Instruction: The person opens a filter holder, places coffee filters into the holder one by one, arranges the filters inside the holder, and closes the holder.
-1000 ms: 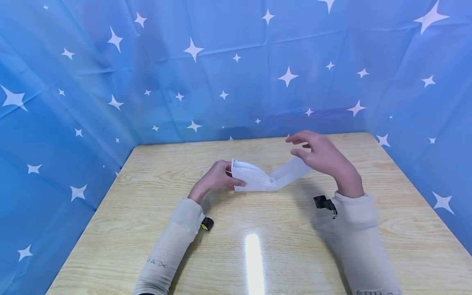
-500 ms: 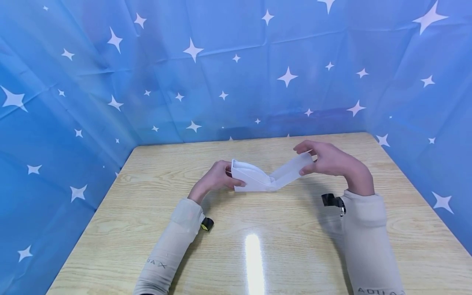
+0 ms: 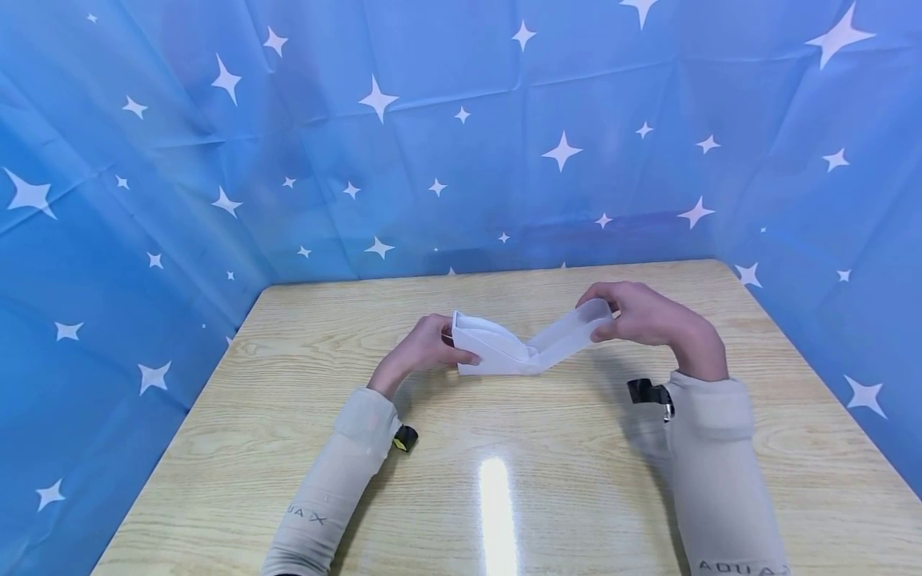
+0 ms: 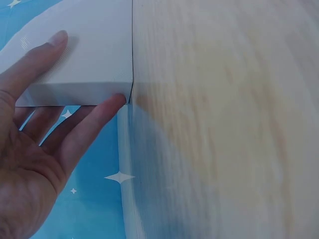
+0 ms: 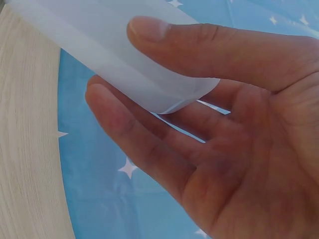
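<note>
A white plastic case with a curved open top sits at the middle of the table, its translucent lid swung out to the right. My left hand grips the case's left end. In the left wrist view the thumb lies along one flat side of the white case, and a fingertip touches its lower corner. My right hand holds the lid's raised free end. Seen from the right wrist, the thumb rests across the translucent lid, with the fingers behind and below it.
The wooden table has a bright light reflection near its front middle. A blue curtain with white stars hangs behind and at both sides. Small black wrist devices stick out from the sleeves.
My right hand has moved right and slightly down, from hovering over the lid to holding its free end. The left hand and the case have stayed put.
</note>
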A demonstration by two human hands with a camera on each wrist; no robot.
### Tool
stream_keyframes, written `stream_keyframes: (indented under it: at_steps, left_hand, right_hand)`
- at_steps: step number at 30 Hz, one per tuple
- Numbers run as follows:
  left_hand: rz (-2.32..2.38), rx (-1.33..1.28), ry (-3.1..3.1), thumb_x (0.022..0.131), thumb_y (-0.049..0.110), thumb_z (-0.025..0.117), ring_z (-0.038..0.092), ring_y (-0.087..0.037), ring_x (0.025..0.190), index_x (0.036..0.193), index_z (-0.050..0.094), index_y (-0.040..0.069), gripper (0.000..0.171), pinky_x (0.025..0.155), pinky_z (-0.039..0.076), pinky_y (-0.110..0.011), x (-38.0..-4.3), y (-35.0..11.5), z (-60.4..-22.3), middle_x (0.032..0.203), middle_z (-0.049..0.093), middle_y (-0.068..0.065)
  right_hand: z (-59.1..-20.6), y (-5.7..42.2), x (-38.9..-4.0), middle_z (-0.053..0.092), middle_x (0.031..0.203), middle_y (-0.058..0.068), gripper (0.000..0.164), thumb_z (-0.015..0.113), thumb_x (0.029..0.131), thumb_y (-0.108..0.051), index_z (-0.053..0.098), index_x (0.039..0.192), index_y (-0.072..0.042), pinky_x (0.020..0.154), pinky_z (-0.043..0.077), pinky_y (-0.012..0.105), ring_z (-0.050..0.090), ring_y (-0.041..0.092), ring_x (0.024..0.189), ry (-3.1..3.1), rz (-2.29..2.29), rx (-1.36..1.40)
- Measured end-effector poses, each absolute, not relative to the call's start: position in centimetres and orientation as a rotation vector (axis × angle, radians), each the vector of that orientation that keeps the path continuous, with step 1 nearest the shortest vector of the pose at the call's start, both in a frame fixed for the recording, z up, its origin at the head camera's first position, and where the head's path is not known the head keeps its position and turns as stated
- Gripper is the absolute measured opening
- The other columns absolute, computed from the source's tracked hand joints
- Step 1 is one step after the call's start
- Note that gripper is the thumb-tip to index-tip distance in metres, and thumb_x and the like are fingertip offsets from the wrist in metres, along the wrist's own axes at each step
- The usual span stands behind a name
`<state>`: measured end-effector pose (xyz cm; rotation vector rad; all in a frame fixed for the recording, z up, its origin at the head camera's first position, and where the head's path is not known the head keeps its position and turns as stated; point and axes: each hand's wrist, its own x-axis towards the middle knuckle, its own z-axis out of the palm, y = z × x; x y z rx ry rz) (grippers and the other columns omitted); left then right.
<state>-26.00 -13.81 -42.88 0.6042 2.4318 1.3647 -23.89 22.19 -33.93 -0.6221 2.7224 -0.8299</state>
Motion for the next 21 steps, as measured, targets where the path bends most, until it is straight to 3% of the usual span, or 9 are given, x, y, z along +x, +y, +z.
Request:
stream_keyframes:
  at_steps: [21]
  left_hand:
    - [1.4, 0.568, 2.363, 0.084, 0.015, 0.088, 0.076, -0.029, 0.083, 0.12, 0.072, 0.01, 0.04, 0.075, 0.065, -0.049, -25.77, -13.81, -42.53, 0.11, 0.078, -0.012]
  right_hand:
    - [-33.92, 22.21, -23.97, 0.068, 0.123, 0.014, 0.04, 0.077, 0.089, -0.01, 0.067, 0.128, -0.011, 0.077, 0.049, 0.034, 0.058, 0.026, 0.097, 2.704, -0.876, -0.624]
